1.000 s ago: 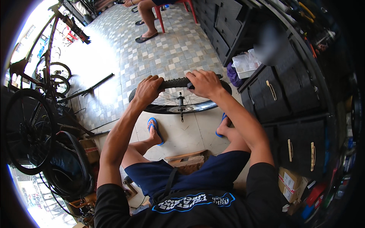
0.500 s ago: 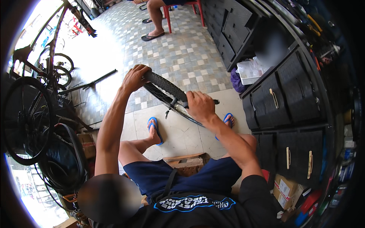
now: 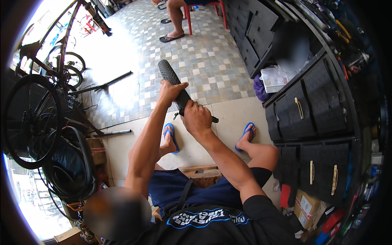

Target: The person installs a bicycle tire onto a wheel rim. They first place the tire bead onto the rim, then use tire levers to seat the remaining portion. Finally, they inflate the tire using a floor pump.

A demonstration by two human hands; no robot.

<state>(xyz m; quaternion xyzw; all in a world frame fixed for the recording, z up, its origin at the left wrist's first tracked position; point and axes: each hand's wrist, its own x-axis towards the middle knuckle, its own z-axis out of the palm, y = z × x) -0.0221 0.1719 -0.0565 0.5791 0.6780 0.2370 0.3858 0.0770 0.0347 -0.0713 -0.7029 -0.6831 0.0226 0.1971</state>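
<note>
A bicycle wheel with a knobby black tire (image 3: 169, 70) is held upright between my legs and seen nearly edge-on, so most of its spokes and rim are hidden. My left hand (image 3: 171, 92) grips the tire, thumb stretched across the tread. Closer to me, my right hand (image 3: 197, 117) is wrapped over the tire's near part with fingers curled. A short black piece (image 3: 214, 119) sticks out to the right of that hand; what it is, I cannot make out.
Bicycles (image 3: 61, 61) and spare tires (image 3: 69, 163) crowd the left, with a metal stand (image 3: 107, 84). Black drawers (image 3: 308, 167) and a white basket (image 3: 270, 85) line the right. Ahead, another person's leg (image 3: 176, 20) shows beside a red chair (image 3: 190, 26).
The wheel has turned from lying broadside to me to edge-on, pointing away. My left hand has shifted rightward along with it; my right hand has moved down and leftward, nearer my body.
</note>
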